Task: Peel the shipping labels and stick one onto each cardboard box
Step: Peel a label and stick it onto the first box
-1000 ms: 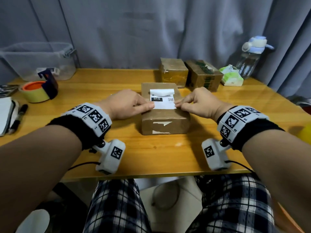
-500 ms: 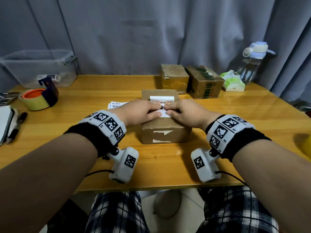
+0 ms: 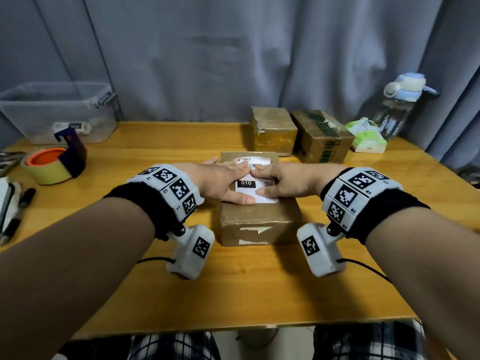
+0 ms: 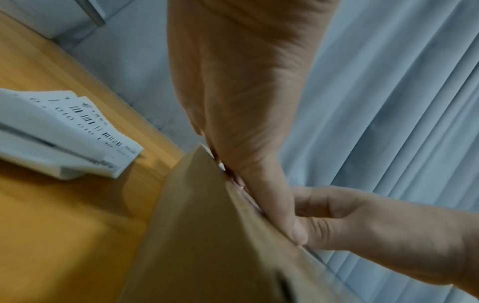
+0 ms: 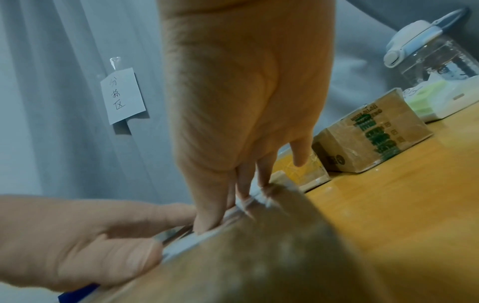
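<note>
1. A box (image 3: 259,216) sits at the centre of the head view on the worktop (image 3: 233,287), its top face turned up towards the camera.
2. A white label (image 3: 255,183) lies on the box top, printed with "010" in a black bar and a barcode near its far edge.
3. The left hand (image 3: 223,181) lies flat on the left part of the label, fingers straight and pressing down, thumb along the label's near edge; its grip is apart, closed round nothing.
4. The right hand (image 3: 283,183) presses the right part of the label with straight fingers, its fingertips meeting those of the left hand above the "010" mark; its grip is likewise apart.
5. In the left wrist view a stack of spare labels (image 4: 85,131) lies on the worktop at centre left of that frame, just beside the box.
6. Two more boxes stand in the upper centre of the head view, touching each other: a plain box (image 3: 272,131) on the left and a green-printed box (image 3: 322,136) on the right.
7. A tissue pack (image 3: 368,137) and a bottle (image 3: 400,107) stand at the upper right.
8. A tape roll (image 3: 49,165) and a clear bin (image 3: 57,113) are at the upper left; pens (image 3: 15,216) lie at the left edge.
</note>
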{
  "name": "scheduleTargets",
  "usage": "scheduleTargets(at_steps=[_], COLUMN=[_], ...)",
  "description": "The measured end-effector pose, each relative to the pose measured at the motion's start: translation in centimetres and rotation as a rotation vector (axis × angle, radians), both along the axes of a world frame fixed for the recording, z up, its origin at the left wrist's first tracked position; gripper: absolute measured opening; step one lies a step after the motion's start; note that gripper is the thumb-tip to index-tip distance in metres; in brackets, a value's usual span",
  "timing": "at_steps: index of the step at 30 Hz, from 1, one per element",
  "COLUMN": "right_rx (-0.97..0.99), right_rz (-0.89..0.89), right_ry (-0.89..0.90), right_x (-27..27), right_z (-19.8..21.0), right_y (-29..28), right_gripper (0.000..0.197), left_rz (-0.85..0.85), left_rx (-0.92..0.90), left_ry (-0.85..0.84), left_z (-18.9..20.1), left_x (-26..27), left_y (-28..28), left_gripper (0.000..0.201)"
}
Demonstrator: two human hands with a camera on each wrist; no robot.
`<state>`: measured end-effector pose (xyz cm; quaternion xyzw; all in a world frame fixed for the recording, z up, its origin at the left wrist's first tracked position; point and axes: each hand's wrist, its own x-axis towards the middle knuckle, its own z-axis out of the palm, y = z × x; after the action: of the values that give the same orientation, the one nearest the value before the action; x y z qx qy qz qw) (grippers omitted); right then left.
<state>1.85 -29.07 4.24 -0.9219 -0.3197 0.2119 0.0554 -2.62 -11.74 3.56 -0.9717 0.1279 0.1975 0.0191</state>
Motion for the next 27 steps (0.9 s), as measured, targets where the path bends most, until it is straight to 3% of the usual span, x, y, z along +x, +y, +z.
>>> scheduleTargets(at_steps=[9, 16, 19, 22, 24, 27], right_rx=[-0.192, -0.183, -0.172, -0.080, -0.002, 0.039], right_rz=[-0.009, -0.154, -0.205, -0.172, -0.119, -0.126], right_ry=[-0.023, -0.033, -0.038, -0.033, 0.035, 0.081], right_x=[1.0, 1.7, 2.4, 2.4, 2.0, 1.7], right_z=[0.8, -0.3, -0.4, 0.2, 0.3, -0.8], right_y=[2.4, 1.3, 0.4, 1.0, 1.9, 2.3], right_gripper=[0.063, 0.065, 0.069, 0.066, 0.061, 0.055], left_rz=[0.111, 0.158, 0.214, 0.162, 0.119, 0.167], left_rx=[0.156, 0.065, 0.061, -0.055, -0.138, -0.122], left_ry=[0.151, 0.099, -0.038, -0.140, -0.114, -0.067], left_z=[1.3, 0.4, 0.3, -0.2, -0.9, -1.7], left_x=[2.0, 1.9, 1.8, 1.8, 1.8, 2.4], left_y=[-0.6, 1.0, 1.4, 0.7, 0.0, -0.1], left_gripper=[0.115, 0.115, 0.109, 0.081, 0.069, 0.069])
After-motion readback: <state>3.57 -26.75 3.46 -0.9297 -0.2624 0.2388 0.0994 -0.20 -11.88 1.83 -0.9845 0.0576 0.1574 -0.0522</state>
